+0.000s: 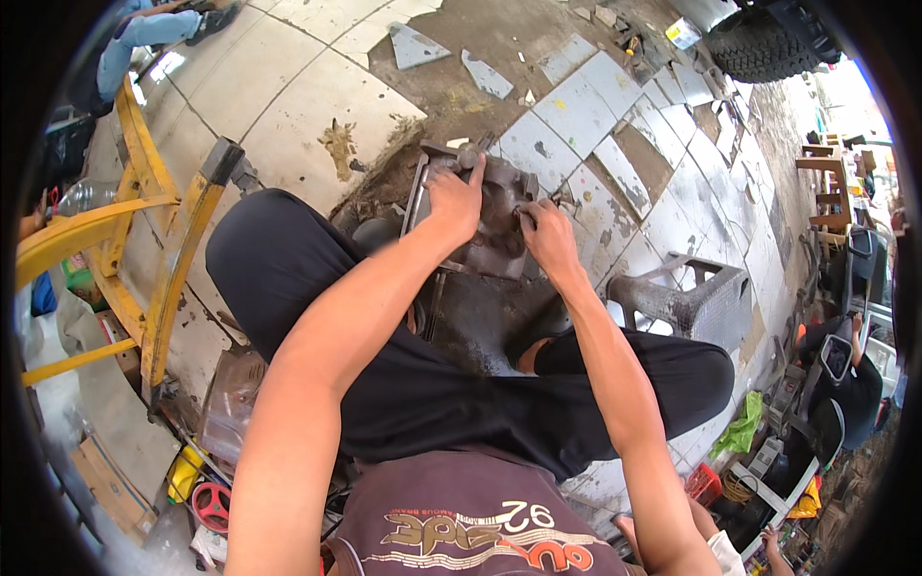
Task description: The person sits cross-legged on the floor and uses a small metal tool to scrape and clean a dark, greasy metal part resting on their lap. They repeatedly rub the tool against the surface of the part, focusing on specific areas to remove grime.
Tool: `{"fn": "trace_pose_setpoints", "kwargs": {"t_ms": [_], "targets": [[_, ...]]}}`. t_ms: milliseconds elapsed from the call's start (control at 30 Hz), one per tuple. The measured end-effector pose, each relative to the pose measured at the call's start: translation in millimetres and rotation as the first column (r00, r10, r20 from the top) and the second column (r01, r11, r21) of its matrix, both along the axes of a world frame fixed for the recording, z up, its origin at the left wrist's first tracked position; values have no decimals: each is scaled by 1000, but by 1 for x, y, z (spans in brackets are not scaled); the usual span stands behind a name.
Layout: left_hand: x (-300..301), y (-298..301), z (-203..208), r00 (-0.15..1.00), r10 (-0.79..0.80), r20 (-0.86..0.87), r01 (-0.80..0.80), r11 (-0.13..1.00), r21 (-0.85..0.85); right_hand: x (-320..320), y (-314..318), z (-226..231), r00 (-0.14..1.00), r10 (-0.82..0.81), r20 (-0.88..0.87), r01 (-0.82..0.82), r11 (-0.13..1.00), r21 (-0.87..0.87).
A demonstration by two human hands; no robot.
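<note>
Metal casing (499,204) seems unfinished; my left hand (454,201) points, my right hand (550,233) curls, holding something or not, I can't tell.

1. Metal part (501,208): dark brown-grey.
2. Trousers (432,398): plain black.
3. Shirt (442,485): dark maroon-brown, printed in orange, tan and white.
4. Angular frame (182,261): yellow.
5. Floor tiles (259,72): cream at left, pale blue-grey at right.
6. Stool (725,307): grey.
7. Crumpled bag (740,427): bright green.

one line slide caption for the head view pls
Left hand and right hand on a grimy metal casting amid cracked floor tiles, with a yellow metal frame at left.
</note>
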State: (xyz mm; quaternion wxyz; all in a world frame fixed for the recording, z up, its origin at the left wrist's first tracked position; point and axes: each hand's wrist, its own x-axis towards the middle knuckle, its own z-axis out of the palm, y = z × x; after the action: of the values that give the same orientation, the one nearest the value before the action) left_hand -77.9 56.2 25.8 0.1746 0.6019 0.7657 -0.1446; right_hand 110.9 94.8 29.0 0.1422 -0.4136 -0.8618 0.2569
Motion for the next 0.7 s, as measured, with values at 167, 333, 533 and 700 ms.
{"fn": "trace_pose_setpoints", "kwargs": {"t_ms": [167,333,533,700], "targets": [[-2,-2,-1,1000,-13,-9,13,1000,-6,5,-1,-1,986,97,135,-97,995,-6],[2,-4,-1,1000,-21,-8,21,1000,3,-2,-9,-1,999,-28,16,27,998,59],[-5,-10,-21,997,-23,-77,33,992,120,-13,-1,-7,1000,-17,20,15,996,90],[-1,-6,-1,999,-45,-9,46,996,80,-6,-3,-9,999,-36,-41,39,996,75]]}}
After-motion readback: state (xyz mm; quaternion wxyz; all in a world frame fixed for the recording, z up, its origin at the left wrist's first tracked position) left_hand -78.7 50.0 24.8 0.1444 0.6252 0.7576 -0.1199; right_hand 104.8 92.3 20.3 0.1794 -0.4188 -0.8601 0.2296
